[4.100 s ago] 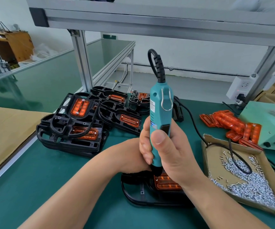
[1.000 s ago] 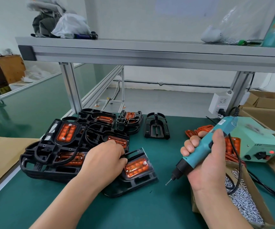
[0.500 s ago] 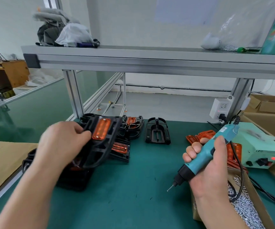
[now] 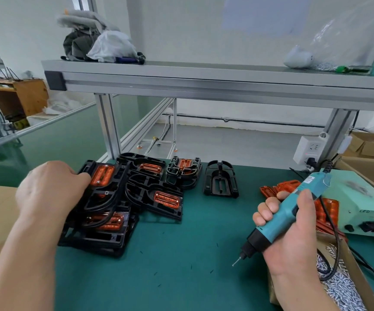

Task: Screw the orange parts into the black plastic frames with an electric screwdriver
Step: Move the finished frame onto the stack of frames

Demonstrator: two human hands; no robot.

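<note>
Right hand (image 4: 293,236) grips the electric screwdriver (image 4: 281,217), bit angled down-left. Left hand (image 4: 46,189) rests on the top black frame (image 4: 109,197); its fingers are hidden, so I cannot tell its grip. Screw box (image 4: 354,274) is cut off.

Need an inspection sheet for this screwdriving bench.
Surface: green bench mat, flat.
Job's things: pile of black plastic frames with orange parts fitted; one empty black frame beside it; loose orange parts; cardboard tray of silver screws.
Clutter: small dark specks on the mat.
Grippers: left hand grips the top frame of the pile; right hand grips the teal electric screwdriver, bit angled down.
Cables: black cord loops from the screwdriver over the tray.
Surroundings: aluminium shelf overhead with bundled cloth; green power box; white socket.
</note>
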